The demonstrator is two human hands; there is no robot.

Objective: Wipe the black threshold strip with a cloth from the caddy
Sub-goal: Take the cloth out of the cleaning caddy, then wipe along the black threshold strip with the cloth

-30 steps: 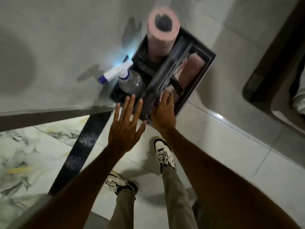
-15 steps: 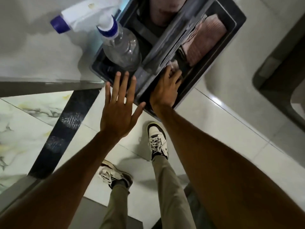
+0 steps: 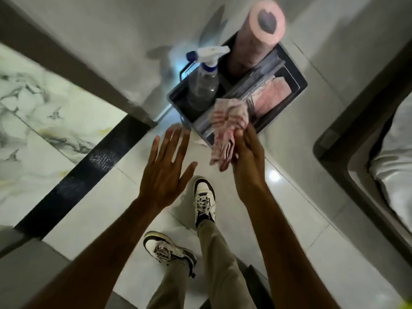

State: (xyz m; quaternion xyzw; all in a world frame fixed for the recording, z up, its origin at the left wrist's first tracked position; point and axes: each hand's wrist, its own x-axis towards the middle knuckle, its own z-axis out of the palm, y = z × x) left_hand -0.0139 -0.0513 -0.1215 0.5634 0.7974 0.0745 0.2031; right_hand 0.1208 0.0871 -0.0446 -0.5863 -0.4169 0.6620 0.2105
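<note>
Below, pale tile floor (image 3: 312, 219), black threshold strip (image 3: 89, 166), right hand (image 3: 247, 161) gripping cloth (image 3: 229, 126), left hand (image 3: 165, 170) splayed empty

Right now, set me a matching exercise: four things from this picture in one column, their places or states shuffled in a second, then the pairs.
1. striped cloth
2. spray bottle
3. left hand
4. black strip

A. open, holding nothing
B. standing in the caddy
C. set in the floor at the left
D. held in the right hand

Pairs: 1-D, 2-B, 3-A, 4-C
</note>
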